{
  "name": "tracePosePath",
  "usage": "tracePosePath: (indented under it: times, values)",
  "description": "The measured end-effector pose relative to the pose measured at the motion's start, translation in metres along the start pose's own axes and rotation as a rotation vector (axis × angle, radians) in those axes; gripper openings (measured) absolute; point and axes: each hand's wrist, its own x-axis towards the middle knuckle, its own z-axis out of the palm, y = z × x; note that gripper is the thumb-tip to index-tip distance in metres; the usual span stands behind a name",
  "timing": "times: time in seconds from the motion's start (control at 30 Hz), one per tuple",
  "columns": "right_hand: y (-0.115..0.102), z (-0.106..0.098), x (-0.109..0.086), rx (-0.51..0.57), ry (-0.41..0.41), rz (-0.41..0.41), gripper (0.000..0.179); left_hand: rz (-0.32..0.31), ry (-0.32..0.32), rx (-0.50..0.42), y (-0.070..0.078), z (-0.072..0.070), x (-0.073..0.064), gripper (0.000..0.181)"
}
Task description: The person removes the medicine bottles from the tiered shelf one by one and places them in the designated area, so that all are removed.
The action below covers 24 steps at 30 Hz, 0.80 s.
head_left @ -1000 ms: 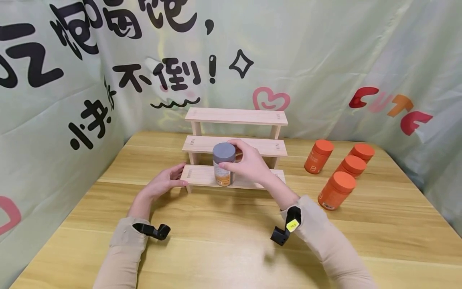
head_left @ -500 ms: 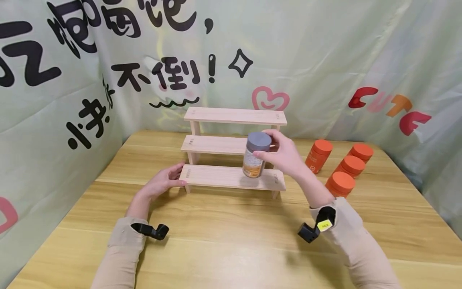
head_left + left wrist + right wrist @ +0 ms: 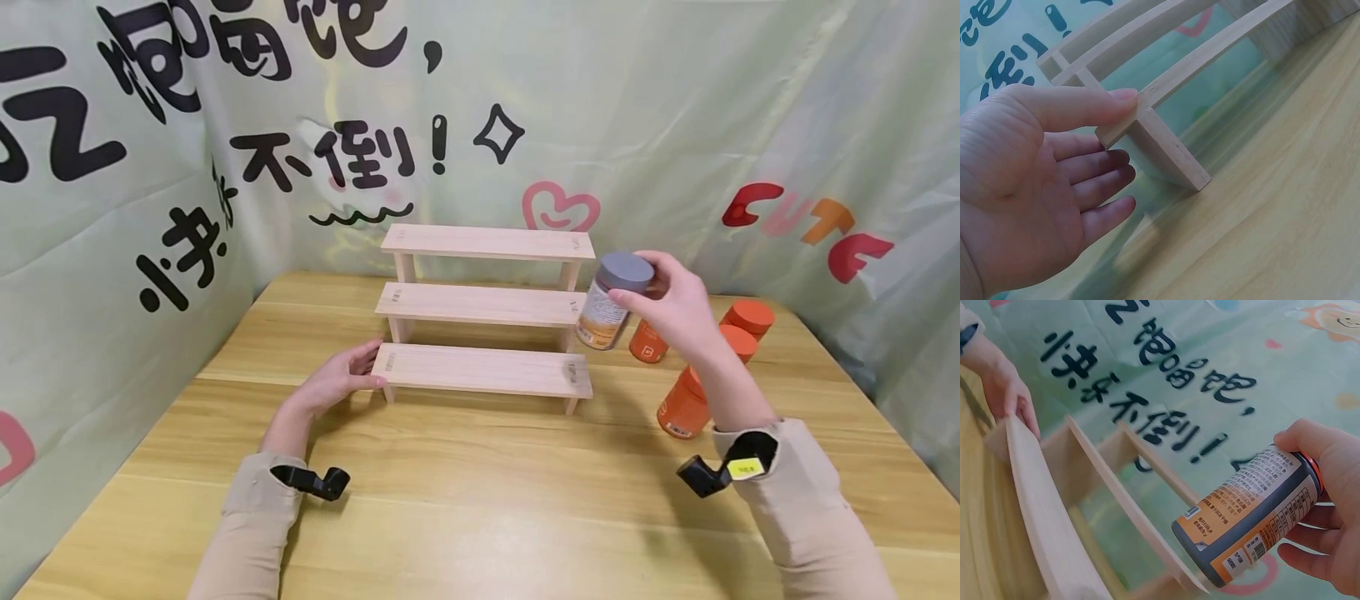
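Note:
My right hand (image 3: 678, 304) grips a jar (image 3: 602, 318) near its grey-blue lid, fingers and thumb round the top. The jar has a white and orange label and tilts in the air, just off the right end of a three-tier wooden display rack (image 3: 483, 371). In the right wrist view its printed label (image 3: 1244, 509) faces the camera. My left hand (image 3: 341, 383) is at the left end of the lowest tier. There the thumb (image 3: 1094, 107) lies along the board's end, the index finger reaches behind its corner, and the other fingers are loosely extended.
Several orange-lidded red jars stand on the wooden table (image 3: 465, 500) at the right, among them a front jar (image 3: 684, 410) and a back jar (image 3: 748, 317). My right hand and forearm partly hide them. A printed cloth (image 3: 660, 108) hangs behind the table.
My right hand has lifted the grey-lidded jar off the lowest tier and carried it right, past the rack's end, tilting it. The left hand stays at the rack's left end.

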Motion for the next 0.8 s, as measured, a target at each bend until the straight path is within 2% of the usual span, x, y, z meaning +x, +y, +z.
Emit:
tracePosePath:
  times: [0.17,0.5,0.8]
  values:
    - [0.008,-0.024,-0.005,-0.061,0.047,0.067,0.057,-0.01,0.005,0.007,0.001,0.001,0.0,0.078]
    - [0.024,-0.071,-0.015,-0.104,0.154,0.111,0.059,-0.01,0.008,-0.002,0.0,0.0,-0.001,0.079]
    - [0.043,-0.108,-0.03,-0.096,0.261,0.168,0.042,-0.016,0.007,0.006,-0.001,0.0,-0.001,0.081]
